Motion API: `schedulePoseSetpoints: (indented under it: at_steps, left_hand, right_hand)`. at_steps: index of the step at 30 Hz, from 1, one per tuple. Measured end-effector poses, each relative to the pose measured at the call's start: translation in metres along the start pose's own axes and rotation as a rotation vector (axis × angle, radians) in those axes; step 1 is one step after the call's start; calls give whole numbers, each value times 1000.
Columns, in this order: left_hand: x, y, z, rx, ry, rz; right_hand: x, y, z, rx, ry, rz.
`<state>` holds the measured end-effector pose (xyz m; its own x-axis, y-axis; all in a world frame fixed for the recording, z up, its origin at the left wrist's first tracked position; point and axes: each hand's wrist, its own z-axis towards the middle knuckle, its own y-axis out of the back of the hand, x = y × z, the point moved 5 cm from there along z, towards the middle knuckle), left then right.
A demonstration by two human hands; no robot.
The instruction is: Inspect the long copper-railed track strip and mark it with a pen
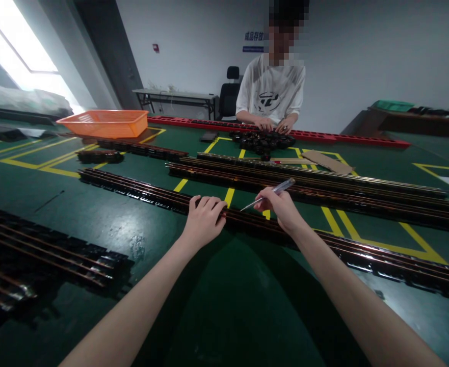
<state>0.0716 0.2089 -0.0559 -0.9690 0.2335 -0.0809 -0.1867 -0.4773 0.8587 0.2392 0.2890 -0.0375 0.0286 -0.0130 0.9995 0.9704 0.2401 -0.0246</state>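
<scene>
A long dark strip with copper-coloured rods along it crosses the green table in front of me. My left hand is curled over its middle, the fingers gripping it from above. Held like a pen in my right hand is a screwdriver with a clear handle. Its thin metal shaft slants down to the left, and the tip is at the strip just right of my left fingers. Whether the tip touches the strip I cannot tell.
Similar long strips lie beyond my hands, and more at the left. An orange basket stands at the far left. Across the table a person handles a pile of dark parts beside a red rail and cardboard.
</scene>
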Motion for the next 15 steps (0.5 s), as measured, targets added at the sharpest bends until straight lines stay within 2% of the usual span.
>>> schedulePoseSetpoints:
  at_steps: [4,15]
  left_hand:
    - [1,-1,0,1,1,7]
    - [2,-2,0,14,16,13]
  right_hand:
    - [2,-3,-1,41,14,-11]
    - [0,-3,-1,57,27,-22]
